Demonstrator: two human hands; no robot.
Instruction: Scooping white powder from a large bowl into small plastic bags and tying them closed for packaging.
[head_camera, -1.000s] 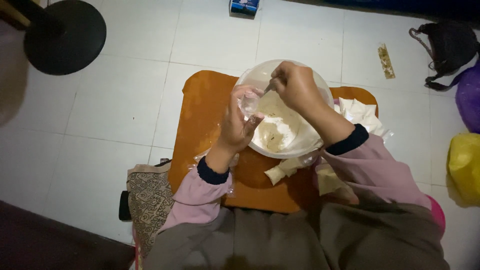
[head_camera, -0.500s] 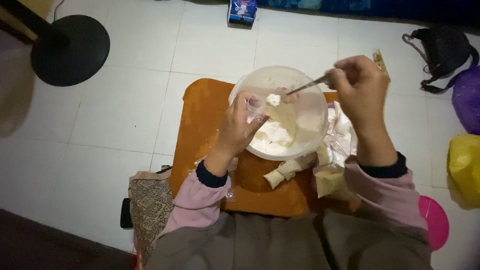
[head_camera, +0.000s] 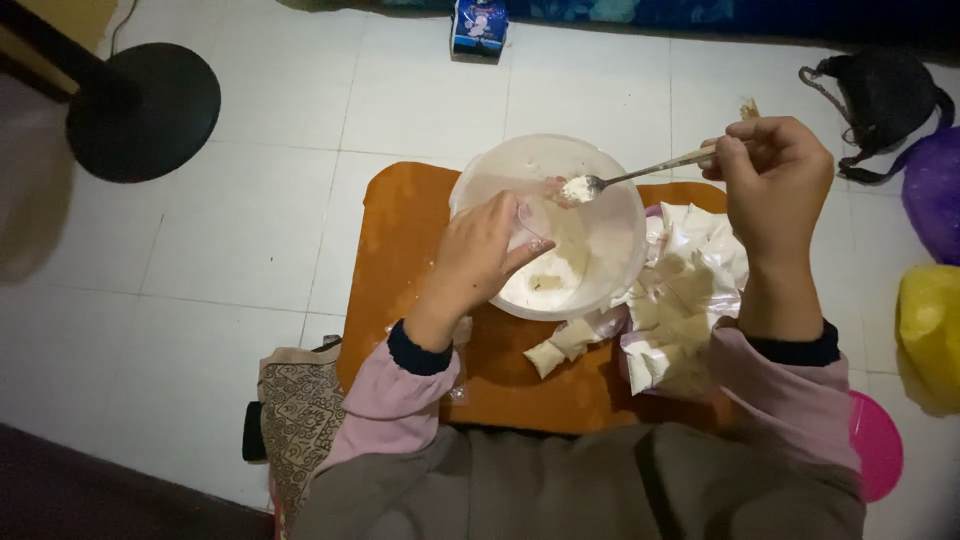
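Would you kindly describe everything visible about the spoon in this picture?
The spoon looks like thin silvery metal, with a long slim handle and a small bowl heaped with white powder. The right hand pinches the handle's far end, holding the spoon nearly level, bowl pointing left. It hangs above the translucent white bowl, close to the small clear bag held by the left hand.

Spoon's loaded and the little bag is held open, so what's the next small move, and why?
Probably tip the spoon into the small clear bag. The right hand holds the powder-filled bowl just above the bag's mouth, which the left hand holds open over the white bowl.
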